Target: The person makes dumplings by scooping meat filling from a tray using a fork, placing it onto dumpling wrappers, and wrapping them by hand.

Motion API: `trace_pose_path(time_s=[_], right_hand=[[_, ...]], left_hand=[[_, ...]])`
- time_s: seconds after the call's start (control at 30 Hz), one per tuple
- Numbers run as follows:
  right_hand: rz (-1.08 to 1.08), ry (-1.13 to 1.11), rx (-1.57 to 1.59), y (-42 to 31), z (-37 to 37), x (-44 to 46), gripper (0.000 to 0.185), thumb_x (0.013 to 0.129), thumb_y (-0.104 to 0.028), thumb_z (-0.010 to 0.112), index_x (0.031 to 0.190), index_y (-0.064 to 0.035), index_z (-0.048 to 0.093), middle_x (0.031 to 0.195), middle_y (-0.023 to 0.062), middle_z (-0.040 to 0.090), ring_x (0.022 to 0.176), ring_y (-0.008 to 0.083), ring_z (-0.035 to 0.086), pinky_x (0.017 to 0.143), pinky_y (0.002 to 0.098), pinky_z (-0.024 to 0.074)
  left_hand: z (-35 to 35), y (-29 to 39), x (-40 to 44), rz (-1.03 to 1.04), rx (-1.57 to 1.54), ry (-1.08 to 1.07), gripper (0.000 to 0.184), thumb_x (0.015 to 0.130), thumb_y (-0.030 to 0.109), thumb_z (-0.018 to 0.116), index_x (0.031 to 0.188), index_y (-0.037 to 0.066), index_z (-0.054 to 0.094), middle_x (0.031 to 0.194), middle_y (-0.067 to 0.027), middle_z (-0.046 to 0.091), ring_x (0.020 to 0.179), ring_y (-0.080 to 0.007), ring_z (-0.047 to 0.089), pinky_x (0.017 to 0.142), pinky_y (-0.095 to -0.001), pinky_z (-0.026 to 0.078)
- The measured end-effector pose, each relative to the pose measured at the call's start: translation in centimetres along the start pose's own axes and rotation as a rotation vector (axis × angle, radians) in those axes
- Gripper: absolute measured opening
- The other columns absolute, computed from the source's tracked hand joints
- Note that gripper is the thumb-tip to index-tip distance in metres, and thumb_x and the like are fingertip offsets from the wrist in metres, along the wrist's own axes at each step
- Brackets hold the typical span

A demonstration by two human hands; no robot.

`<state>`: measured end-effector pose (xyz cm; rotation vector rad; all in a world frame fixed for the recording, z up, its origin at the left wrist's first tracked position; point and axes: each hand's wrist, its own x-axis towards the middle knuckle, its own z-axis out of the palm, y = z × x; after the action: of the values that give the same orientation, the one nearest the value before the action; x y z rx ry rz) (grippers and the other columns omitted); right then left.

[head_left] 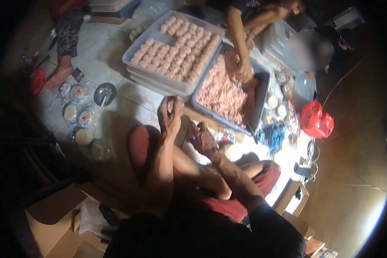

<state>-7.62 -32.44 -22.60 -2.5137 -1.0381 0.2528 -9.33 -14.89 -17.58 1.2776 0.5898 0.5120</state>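
Fingers curled, my left hand (171, 119) and right hand (204, 139); can't tell if gripping.
Ahead: plastic tray (159, 80) of pink portions (176, 64), tub (221, 119) of pink mince (219, 86).

The mixture (217, 88) is pink, the plastic bag (316, 120) red.

Place: looks like a home room serving as makeshift food workspace | Floor: pale tiles (131, 93), wearer's crossed legs (208, 177) and another person's bare foot (61, 75) on them | Food: tray (159, 87) of pink mounds (182, 49), tub (262, 92) of pink paste (219, 92) | Around: cups (84, 136), dark dish (100, 96), red bag (316, 120), cables (315, 165), cardboard box (47, 230)
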Motion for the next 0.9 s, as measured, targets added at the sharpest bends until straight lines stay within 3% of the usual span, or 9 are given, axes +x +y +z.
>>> trace_pose_path(time_s=[0.07, 0.13, 0.2, 0.33, 0.43, 0.6, 0.73, 0.8, 0.9], right_hand=[[-0.001, -0.056, 0.002, 1.1, 1.7, 0.7, 0.032, 0.086, -0.024, 0.068, 0.112, -0.0066, 0.062, 0.105, 0.0275, 0.054, 0.093, 0.0456, 0.058, 0.077, 0.052, 0.0501], [-0.169, -0.021, 0.228, 1.0, -0.2, 1.0, 0.006, 0.083, -0.011, 0.063, 0.087, -0.0061, 0.064, 0.089, 0.0234, 0.057, 0.083, 0.0422, 0.057, 0.069, 0.0517, 0.0465], [-0.435, 0.106, 0.178, -0.7, -3.2, 2.7, 0.009, 0.083, 0.003, 0.064, 0.089, -0.0025, 0.063, 0.087, 0.0172, 0.063, 0.079, 0.0366, 0.06, 0.068, 0.0433, 0.0494], [-0.089, -0.144, 0.7, -7.1, -16.0, 7.9, 0.028, 0.088, 0.0, 0.064, 0.115, 0.0034, 0.06, 0.1, 0.0164, 0.068, 0.097, 0.0229, 0.068, 0.083, 0.0338, 0.054], [-0.23, -0.044, 0.487, -9.4, -21.4, 15.7, 0.024, 0.091, -0.002, 0.062, 0.114, 0.0023, 0.06, 0.088, 0.0113, 0.066, 0.088, 0.0187, 0.067, 0.079, 0.0324, 0.0542], [-0.556, 0.076, 0.089, -6.9, -20.5, 31.4, 0.012, 0.09, -0.005, 0.062, 0.101, -0.0017, 0.067, 0.09, 0.0136, 0.069, 0.079, 0.0254, 0.07, 0.065, 0.0371, 0.0573], [-0.983, -0.019, -0.207, -2.5, -15.8, 42.2, 0.014, 0.086, -0.014, 0.065, 0.097, -0.0075, 0.071, 0.098, 0.0134, 0.071, 0.085, 0.031, 0.07, 0.076, 0.0397, 0.0572], [-0.198, -0.288, -0.19, -8.4, -17.3, 40.6, 0.022, 0.079, -0.024, 0.068, 0.098, -0.0142, 0.073, 0.104, 0.0142, 0.071, 0.093, 0.0321, 0.07, 0.086, 0.0417, 0.0553], [-0.311, -0.335, -0.312, -6.2, -14.4, 43.4, 0.027, 0.085, -0.03, 0.06, 0.104, -0.0142, 0.072, 0.11, 0.0124, 0.071, 0.099, 0.0285, 0.069, 0.085, 0.0404, 0.0534]], left_hand=[[-0.3, 1.2, -0.2, -0.048, -0.023, -0.014, 0.053, 0.098, 0.044, 0.062, 0.124, -0.001, 0.054, 0.11, -0.0131, 0.062, 0.1, -0.0214, 0.067, 0.077, -0.0322, 0.055], [0.1, 4.0, -0.9, 0.106, -0.064, 0.096, 0.043, 0.098, 0.041, 0.061, 0.103, -0.002, 0.063, 0.086, -0.0076, 0.063, 0.067, -0.0129, 0.057, 0.057, -0.0272, 0.048], [-0.4, 4.7, -1.2, 0.088, -0.159, 0.185, 0.042, 0.098, 0.04, 0.061, 0.105, -0.002, 0.062, 0.087, -0.0073, 0.063, 0.07, -0.0123, 0.057, 0.057, -0.0262, 0.047], [-1.9, 3.9, -0.7, -0.112, -0.481, 0.368, 0.025, 0.095, 0.028, 0.065, 0.104, 0.005, 0.06, 0.081, -0.0015, 0.059, 0.064, -0.0097, 0.051, 0.058, -0.025, 0.041], [-2.1, 2.5, 0.4, -0.186, -0.726, 0.377, 0.017, 0.093, 0.022, 0.065, 0.101, 0.007, 0.059, 0.079, -0.0006, 0.058, 0.063, -0.009, 0.049, 0.056, -0.0246, 0.039], [-1.9, 2.2, 2.1, -0.07, -0.527, 0.318, 0.013, 0.094, 0.019, 0.062, 0.098, 0.007, 0.058, 0.075, -0.0014, 0.056, 0.06, -0.0088, 0.048, 0.055, -0.0251, 0.04], [-2.6, 1.9, 2.7, -0.129, -0.509, 0.322, 0.014, 0.094, 0.02, 0.063, 0.098, 0.007, 0.058, 0.075, -0.0009, 0.055, 0.062, -0.0089, 0.047, 0.056, -0.0253, 0.039], [-2.8, 2.2, 2.7, -0.15, -0.482, 0.352, 0.016, 0.094, 0.022, 0.064, 0.097, 0.007, 0.058, 0.075, -0.0008, 0.055, 0.063, -0.0094, 0.047, 0.057, -0.0259, 0.04], [-2.8, 2.3, 3.0, -0.179, -0.502, 0.362, 0.018, 0.093, 0.023, 0.064, 0.097, 0.007, 0.057, 0.075, -0.0012, 0.054, 0.062, -0.0098, 0.047, 0.057, -0.0259, 0.039]])
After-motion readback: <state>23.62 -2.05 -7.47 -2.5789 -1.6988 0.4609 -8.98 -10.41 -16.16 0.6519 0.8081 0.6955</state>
